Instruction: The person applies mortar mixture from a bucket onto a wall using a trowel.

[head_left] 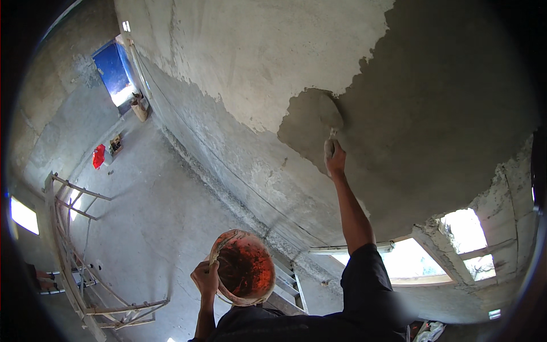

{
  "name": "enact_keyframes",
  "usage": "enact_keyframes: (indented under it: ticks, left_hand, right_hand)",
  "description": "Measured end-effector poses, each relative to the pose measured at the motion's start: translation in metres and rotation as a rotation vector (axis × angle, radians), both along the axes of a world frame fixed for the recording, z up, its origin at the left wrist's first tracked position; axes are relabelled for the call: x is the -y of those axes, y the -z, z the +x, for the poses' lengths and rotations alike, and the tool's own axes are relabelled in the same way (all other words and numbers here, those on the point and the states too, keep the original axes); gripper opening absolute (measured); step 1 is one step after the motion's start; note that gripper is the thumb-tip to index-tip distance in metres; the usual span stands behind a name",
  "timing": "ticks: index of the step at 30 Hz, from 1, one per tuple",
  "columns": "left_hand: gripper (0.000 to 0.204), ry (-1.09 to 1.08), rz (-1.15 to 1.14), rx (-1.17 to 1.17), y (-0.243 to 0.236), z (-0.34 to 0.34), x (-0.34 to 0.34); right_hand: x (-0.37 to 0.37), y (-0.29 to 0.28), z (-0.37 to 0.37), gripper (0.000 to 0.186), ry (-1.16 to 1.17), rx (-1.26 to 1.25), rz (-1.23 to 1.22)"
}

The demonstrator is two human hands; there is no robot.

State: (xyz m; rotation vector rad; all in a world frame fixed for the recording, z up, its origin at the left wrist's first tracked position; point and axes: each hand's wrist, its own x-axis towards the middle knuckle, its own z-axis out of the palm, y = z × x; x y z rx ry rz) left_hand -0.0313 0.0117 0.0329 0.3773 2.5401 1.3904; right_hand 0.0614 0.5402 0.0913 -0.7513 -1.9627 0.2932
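Note:
My right hand (337, 160) is closed around the handle of a trowel (330, 114). Its blade lies against the wall, within a tongue of dark, damp-looking mortar (433, 114) that borders paler dry plaster (268, 62). My right arm is stretched up and forward. Lower down, my left hand (205, 277) grips an orange bucket (261, 263) at the left side of its rim, by the handle. The bucket tilts so its mouth faces me; dark residue coats its inside, and how much it holds is hard to tell.
A wooden trestle frame (128, 308) stands at the lower left. Near the far wall are a red item (99, 156), a small crate (115, 143) and a sack (139, 108) by a blue door (112, 67). A ladder (289, 285) is below me, and window openings (413, 259) at right.

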Motion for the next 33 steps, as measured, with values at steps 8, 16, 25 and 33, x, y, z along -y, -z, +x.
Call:
enact_keyframes:
  ticks: [8,16,25,33]
  left_hand:
    - [0.023,-0.003,0.013,0.035,-0.010,0.006,-0.006]
    - [0.022,0.009,-0.013,0.046,-0.009,0.010,-0.005]
    - [0.024,0.048,0.011,0.030,-0.006,0.010,-0.008]
    - [0.024,0.078,0.011,0.023,-0.002,0.012,-0.011]
  right_hand:
    - [-0.006,0.014,0.010,0.021,-0.016,0.090,0.013]
    - [-0.004,-0.015,0.022,0.022,-0.061,0.127,-0.158]
    - [-0.022,-0.033,0.004,0.026,-0.049,0.203,-0.072]
    - [0.014,-0.027,0.019,0.027,-0.028,0.390,-0.264]
